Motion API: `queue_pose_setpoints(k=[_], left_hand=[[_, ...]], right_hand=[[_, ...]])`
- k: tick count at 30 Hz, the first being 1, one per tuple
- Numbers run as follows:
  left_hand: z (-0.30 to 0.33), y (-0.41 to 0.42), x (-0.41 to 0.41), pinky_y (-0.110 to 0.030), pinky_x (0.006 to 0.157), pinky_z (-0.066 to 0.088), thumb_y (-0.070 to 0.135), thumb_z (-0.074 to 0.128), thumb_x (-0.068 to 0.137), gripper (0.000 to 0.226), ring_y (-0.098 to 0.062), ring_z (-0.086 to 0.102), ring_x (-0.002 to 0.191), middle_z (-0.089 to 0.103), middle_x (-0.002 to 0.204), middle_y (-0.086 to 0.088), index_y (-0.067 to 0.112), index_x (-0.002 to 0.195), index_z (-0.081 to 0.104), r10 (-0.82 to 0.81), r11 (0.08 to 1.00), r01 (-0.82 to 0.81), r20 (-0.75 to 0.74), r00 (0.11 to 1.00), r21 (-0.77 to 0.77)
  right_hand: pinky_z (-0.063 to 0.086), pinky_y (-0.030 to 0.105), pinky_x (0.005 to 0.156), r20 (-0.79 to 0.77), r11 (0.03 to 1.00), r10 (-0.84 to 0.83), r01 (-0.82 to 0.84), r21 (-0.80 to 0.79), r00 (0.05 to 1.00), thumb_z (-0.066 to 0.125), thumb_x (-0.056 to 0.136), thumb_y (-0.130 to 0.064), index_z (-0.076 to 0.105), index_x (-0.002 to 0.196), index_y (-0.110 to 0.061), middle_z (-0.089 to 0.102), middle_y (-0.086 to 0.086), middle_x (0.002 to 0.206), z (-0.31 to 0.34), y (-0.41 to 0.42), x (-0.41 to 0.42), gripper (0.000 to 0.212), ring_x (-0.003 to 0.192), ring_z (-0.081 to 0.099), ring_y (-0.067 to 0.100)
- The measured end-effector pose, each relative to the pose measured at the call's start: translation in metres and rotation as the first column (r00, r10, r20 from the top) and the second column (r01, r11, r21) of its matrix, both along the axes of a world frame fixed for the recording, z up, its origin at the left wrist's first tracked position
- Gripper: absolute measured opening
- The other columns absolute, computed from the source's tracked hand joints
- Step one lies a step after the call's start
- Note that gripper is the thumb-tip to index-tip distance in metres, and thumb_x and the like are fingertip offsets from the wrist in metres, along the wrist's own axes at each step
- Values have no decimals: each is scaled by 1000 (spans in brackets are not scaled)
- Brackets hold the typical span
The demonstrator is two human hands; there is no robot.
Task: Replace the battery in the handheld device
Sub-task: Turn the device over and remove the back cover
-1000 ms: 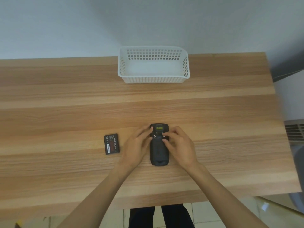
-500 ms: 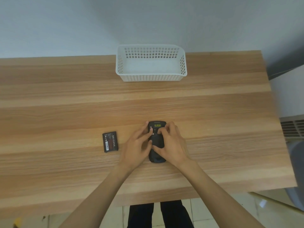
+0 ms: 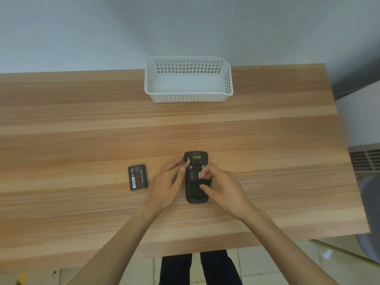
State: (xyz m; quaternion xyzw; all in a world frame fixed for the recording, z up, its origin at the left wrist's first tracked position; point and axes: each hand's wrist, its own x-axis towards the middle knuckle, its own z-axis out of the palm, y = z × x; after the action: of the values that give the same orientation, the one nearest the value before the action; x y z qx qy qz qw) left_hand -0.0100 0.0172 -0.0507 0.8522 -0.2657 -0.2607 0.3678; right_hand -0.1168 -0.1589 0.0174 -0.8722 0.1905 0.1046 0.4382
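Observation:
A black handheld device (image 3: 195, 161) lies back-up on the wooden table (image 3: 82, 140), its top end pointing away from me. My left hand (image 3: 167, 182) rests against its left side, fingertips on the upper left edge. My right hand (image 3: 222, 188) pinches the black back cover (image 3: 203, 183) at the device's middle, thumb below and fingers above; a label shows in the gap above the cover. A loose black battery (image 3: 137, 177) with a red-and-white label lies flat to the left of my left hand.
A white perforated plastic basket (image 3: 188, 98) stands at the table's far edge against the wall, nothing visible inside. The table's right edge is near a vent (image 3: 365, 159). My legs show below the front edge.
My right hand has shifted from the device's upper part down to its middle and now pinches the back cover, uncovering a label. The left hand stays at the left side.

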Motion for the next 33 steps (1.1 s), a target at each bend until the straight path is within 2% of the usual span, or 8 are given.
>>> queue_pose_setpoints(k=[3,7,11,17,23,27,30,33], left_hand=[[0,0,0,-24,113,35,46,34,109,43,0,37,147,45,158,19,35,142,60,-13,1000,13,10,1000,11],[0,0,0,-27,114,39,38,40,110,39,-2,38,147,45,159,15,31,142,61,-20,1000,20,15,1000,6],[-2,1,-1,-40,113,47,43,38,109,42,-5,39,147,45,160,13,31,143,60,-21,1000,21,19,1000,-2],[-5,2,-3,-45,106,53,45,42,108,40,-4,40,146,44,160,17,35,143,60,-16,1000,16,30,999,4],[-6,3,-5,-45,105,54,41,45,108,39,-5,41,146,43,160,16,32,143,59,-23,1000,23,57,998,-3],[-4,1,-7,-39,101,56,35,51,106,38,-3,41,144,45,159,14,31,143,60,-9,1000,10,85,996,-13],[-4,1,-8,-34,94,57,37,55,104,42,0,40,142,43,160,11,29,145,58,-30,999,32,115,993,-12],[-6,3,-8,-29,98,53,52,61,97,56,1,35,145,38,164,13,31,149,53,-62,998,61,135,989,9]], right_hand=[[46,6,86,12,998,-48,48,35,999,77,86,-14,68,117,-32,73,-15,94,14,-10,-16,37,96,66,-2],[53,19,86,103,992,-127,129,-12,986,79,84,-12,77,101,-28,74,-20,95,26,-35,-41,23,95,68,1],[59,33,75,198,942,-87,145,-303,976,83,77,-2,76,93,-19,74,-11,101,14,-60,-65,24,96,69,7],[53,23,66,197,807,-97,193,-558,976,86,70,4,76,82,-10,76,1,106,-27,-80,-97,21,96,71,18],[59,35,55,90,799,-81,119,-590,993,85,76,-2,80,85,-10,75,5,116,-49,-81,-109,13,98,74,24],[60,33,54,9,788,-33,31,-614,999,89,67,2,81,84,-12,74,6,119,-48,-80,-111,24,98,75,26],[55,30,59,40,776,-45,60,-628,998,85,66,5,79,88,-12,73,7,118,-39,-74,-103,29,103,72,27],[48,23,60,122,795,-24,93,-600,992,82,74,-3,77,97,-12,72,3,114,-27,-57,-81,25,102,68,19]])
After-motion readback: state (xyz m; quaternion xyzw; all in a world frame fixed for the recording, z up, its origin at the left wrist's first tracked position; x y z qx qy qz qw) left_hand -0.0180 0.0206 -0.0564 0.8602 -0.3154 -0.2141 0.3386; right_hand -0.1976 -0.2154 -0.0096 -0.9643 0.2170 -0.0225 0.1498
